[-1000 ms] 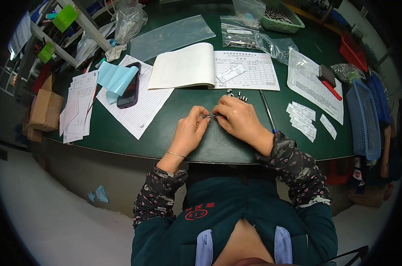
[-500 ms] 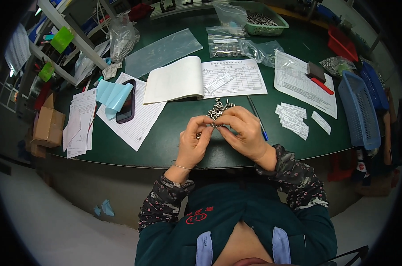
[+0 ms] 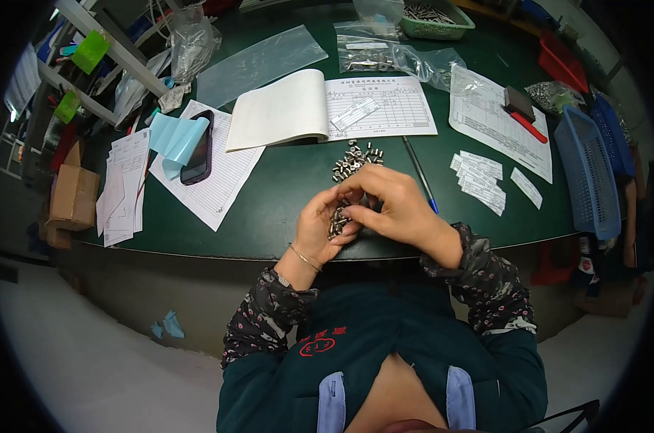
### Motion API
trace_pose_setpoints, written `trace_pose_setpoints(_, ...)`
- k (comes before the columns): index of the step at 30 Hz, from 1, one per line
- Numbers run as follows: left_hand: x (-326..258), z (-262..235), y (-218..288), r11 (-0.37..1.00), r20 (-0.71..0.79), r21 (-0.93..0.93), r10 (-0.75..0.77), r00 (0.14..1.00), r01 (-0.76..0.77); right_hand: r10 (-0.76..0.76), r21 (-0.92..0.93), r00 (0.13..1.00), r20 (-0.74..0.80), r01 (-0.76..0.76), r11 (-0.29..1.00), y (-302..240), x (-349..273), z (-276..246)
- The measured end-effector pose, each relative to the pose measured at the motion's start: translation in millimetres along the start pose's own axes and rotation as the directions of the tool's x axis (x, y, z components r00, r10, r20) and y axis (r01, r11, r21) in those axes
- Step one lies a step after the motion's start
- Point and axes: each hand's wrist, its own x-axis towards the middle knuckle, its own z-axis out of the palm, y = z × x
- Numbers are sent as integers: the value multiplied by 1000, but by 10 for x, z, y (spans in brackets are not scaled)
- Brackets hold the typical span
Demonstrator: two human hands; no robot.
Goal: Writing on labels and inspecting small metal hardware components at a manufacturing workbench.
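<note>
My left hand is cupped palm-up above the near edge of the green table, with a small heap of silver metal parts lying in it. My right hand is curled just beside it, fingertips pinching at the parts in the left palm. A loose pile of the same small metal parts lies on the table right behind both hands. A blue pen lies to the right of that pile.
An open ledger book lies behind the pile. A dark phone and light blue film rest on printed sheets at left. Clear bags, a green tray with parts, white labels and a blue basket stand around.
Both hands have lifted from the table edge and drawn together nearer to me. The left palm now holds a heap of metal parts, and the right fingers work at it.
</note>
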Motion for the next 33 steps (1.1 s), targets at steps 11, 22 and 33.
trace_pose_setpoints(11, 196, -129, 220, 89, 242, 942, 491, 837, -324, 14, -495, 998, 64, 20, 869, 398, -28, -149)
trace_pose_setpoints(22, 245, -86, 163, -600, 432, 790, 402, 807, -123, 108, -498, 978, 177, -5, 867, 428, -105, -114)
trace_pose_setpoints(33, 100, -49, 149, -624, 406, 769, 314, 858, -135, -90, -522, 981, 169, 167, 836, 405, -1, -13)
